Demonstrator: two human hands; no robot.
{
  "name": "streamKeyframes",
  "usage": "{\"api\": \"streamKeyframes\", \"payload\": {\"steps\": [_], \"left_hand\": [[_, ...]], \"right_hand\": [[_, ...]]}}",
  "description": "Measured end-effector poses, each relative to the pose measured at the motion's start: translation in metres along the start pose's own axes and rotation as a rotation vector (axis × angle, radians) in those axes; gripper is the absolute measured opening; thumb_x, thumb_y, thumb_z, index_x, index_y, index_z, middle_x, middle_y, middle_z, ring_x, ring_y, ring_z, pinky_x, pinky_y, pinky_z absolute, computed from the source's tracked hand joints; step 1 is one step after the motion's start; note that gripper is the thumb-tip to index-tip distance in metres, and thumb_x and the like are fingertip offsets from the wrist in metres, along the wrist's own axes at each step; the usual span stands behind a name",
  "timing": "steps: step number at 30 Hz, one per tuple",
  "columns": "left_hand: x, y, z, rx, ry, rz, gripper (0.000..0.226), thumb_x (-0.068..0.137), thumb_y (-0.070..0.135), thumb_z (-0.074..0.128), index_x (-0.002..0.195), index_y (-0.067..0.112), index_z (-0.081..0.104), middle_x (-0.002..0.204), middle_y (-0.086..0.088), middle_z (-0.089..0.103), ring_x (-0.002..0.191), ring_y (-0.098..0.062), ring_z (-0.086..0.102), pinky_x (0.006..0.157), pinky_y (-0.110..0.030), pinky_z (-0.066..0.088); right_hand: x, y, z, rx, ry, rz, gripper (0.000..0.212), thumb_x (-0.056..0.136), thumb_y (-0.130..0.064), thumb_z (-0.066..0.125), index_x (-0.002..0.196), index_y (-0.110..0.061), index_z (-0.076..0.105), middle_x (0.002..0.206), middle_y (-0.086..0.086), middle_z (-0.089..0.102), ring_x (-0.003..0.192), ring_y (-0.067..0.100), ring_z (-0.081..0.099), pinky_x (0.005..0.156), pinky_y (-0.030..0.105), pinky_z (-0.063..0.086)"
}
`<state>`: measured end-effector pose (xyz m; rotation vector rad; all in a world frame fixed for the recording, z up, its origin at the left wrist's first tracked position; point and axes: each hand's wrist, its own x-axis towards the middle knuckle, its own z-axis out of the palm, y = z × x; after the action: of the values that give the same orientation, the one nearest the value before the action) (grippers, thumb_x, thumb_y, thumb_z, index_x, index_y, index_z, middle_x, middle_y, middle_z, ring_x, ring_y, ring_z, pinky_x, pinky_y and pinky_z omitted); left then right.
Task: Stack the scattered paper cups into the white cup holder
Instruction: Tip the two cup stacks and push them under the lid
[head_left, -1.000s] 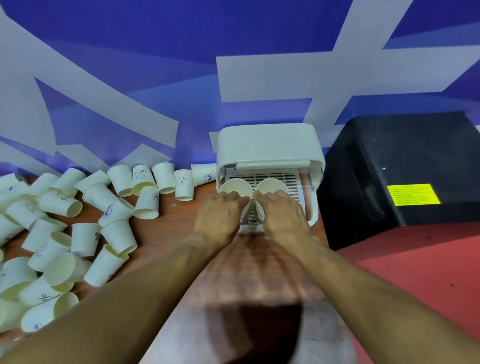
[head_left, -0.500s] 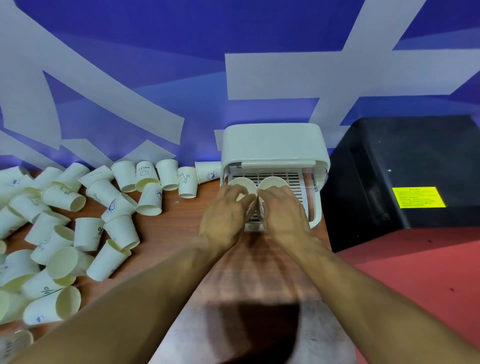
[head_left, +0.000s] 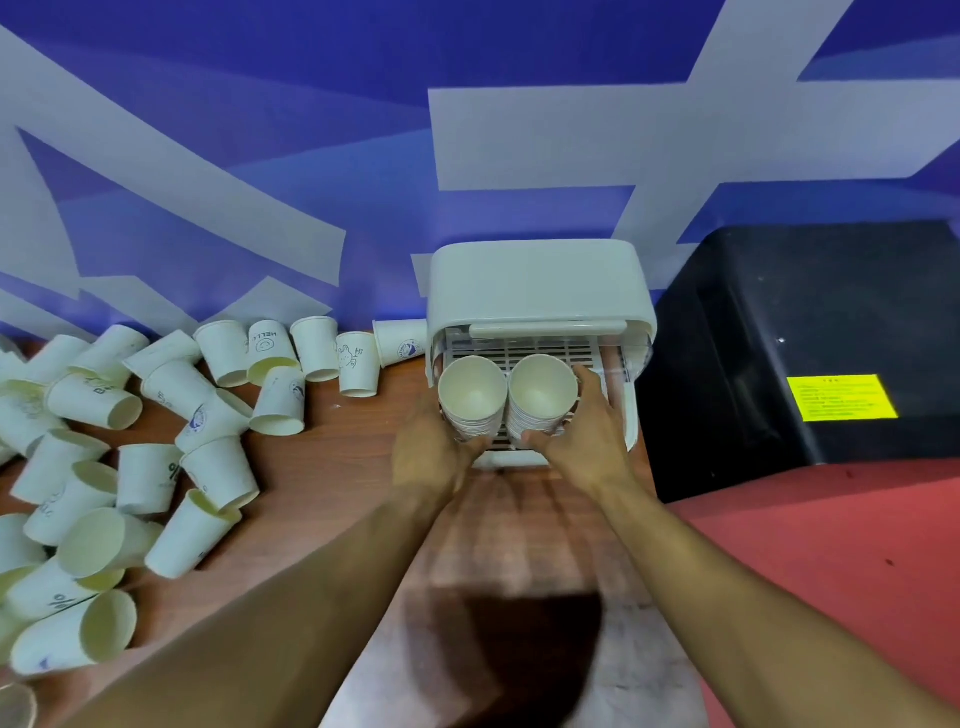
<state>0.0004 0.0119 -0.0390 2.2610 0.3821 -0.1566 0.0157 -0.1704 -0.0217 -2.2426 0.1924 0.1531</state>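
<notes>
The white cup holder (head_left: 537, 286) stands against the blue wall, its front open over a slatted tray. Two stacks of paper cups sit side by side in it, mouths facing me: the left stack (head_left: 471, 395) and the right stack (head_left: 543, 392). My left hand (head_left: 434, 457) wraps the lower left side of the left stack. My right hand (head_left: 584, 439) cups the right stack from its right and below. Many loose paper cups (head_left: 208, 457) lie scattered on the wooden table at the left.
A black box (head_left: 810, 338) with a yellow label stands right of the holder. Red floor (head_left: 831, 545) lies beyond the table's right edge. A row of upturned cups (head_left: 358, 364) lines the wall left of the holder. Bare wood (head_left: 337, 467) lies between the pile and my hands.
My hands slid down from the cup rims to the sides of the two stacks, so both open mouths now show fully. The stacks look raised and tilted toward me.
</notes>
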Motion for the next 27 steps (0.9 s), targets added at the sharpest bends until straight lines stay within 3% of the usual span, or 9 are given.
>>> {"api": "streamKeyframes", "payload": {"steps": [5,8,11,13,15,17,19,22,27], "left_hand": [[0.013,0.003,0.008,0.025,-0.053,-0.041,0.06,0.066,0.047,0.08,0.117,0.024,0.059,0.104,0.005,0.07,0.098,-0.021,0.065,0.073,-0.028,0.05],[0.017,0.011,0.013,-0.023,-0.05,-0.055,0.067,0.068,0.049,0.076,0.126,0.023,0.054,0.099,0.009,0.068,0.094,-0.018,0.064,0.062,-0.02,0.038],[0.022,0.021,0.015,-0.076,-0.042,-0.072,0.07,0.068,0.046,0.076,0.13,0.026,0.05,0.1,0.012,0.068,0.095,-0.016,0.064,0.057,-0.015,0.034],[0.026,0.026,0.016,-0.124,-0.023,-0.073,0.077,0.067,0.041,0.078,0.135,0.028,0.044,0.107,0.014,0.067,0.097,-0.013,0.063,0.065,-0.016,0.038],[0.029,0.031,0.017,-0.17,0.0,-0.058,0.083,0.064,0.038,0.078,0.135,0.032,0.037,0.109,0.016,0.065,0.096,-0.014,0.064,0.073,-0.024,0.046],[0.031,0.034,0.017,-0.205,0.035,-0.035,0.081,0.062,0.038,0.078,0.128,0.039,0.031,0.11,0.01,0.067,0.096,-0.02,0.066,0.076,-0.032,0.052],[0.033,0.04,0.017,-0.214,0.076,0.001,0.081,0.066,0.038,0.078,0.127,0.044,0.024,0.114,0.005,0.066,0.098,-0.022,0.065,0.077,-0.032,0.052],[0.039,0.045,0.018,-0.224,0.095,0.021,0.076,0.071,0.037,0.077,0.127,0.044,0.026,0.122,0.001,0.062,0.104,-0.023,0.063,0.078,-0.028,0.046],[0.049,0.048,0.027,-0.278,0.141,-0.019,0.078,0.076,0.033,0.078,0.138,0.022,0.033,0.13,0.001,0.057,0.115,-0.018,0.057,0.091,-0.026,0.046]], "right_hand": [[0.017,0.004,0.002,0.035,-0.057,0.047,0.082,0.053,-0.023,0.091,0.123,-0.028,0.049,0.105,-0.016,0.058,0.098,0.008,0.052,0.077,0.016,0.037],[0.027,0.009,0.004,0.129,-0.072,0.114,0.083,0.044,-0.025,0.092,0.113,-0.039,0.048,0.098,-0.026,0.059,0.099,0.008,0.058,0.085,0.029,0.05],[0.031,0.004,-0.001,0.152,-0.037,0.081,0.083,0.048,-0.017,0.092,0.122,-0.027,0.055,0.093,-0.052,0.045,0.098,-0.003,0.057,0.09,0.029,0.05],[0.037,0.002,-0.004,0.163,-0.023,0.055,0.083,0.052,-0.013,0.091,0.126,-0.018,0.055,0.093,-0.064,0.03,0.091,-0.019,0.051,0.089,0.026,0.049],[0.044,0.004,-0.003,0.171,-0.013,0.054,0.084,0.049,-0.019,0.092,0.124,-0.019,0.055,0.097,-0.058,0.04,0.095,-0.01,0.056,0.088,0.033,0.053],[0.049,0.005,-0.002,0.169,0.004,0.074,0.083,0.044,-0.026,0.091,0.119,-0.022,0.056,0.1,-0.035,0.058,0.096,0.006,0.062,0.084,0.037,0.055],[0.055,0.006,0.0,0.179,0.023,0.086,0.074,0.043,-0.027,0.09,0.11,-0.023,0.06,0.097,-0.018,0.066,0.092,0.007,0.065,0.08,0.037,0.057],[0.064,0.005,0.002,0.179,0.024,0.07,0.053,0.046,-0.026,0.088,0.093,-0.024,0.066,0.085,-0.013,0.071,0.081,0.004,0.067,0.071,0.036,0.059],[0.071,-0.004,0.005,0.18,0.065,-0.013,0.042,0.054,-0.016,0.092,0.084,-0.026,0.065,0.082,-0.017,0.066,0.075,-0.004,0.061,0.068,0.009,0.05]]}}
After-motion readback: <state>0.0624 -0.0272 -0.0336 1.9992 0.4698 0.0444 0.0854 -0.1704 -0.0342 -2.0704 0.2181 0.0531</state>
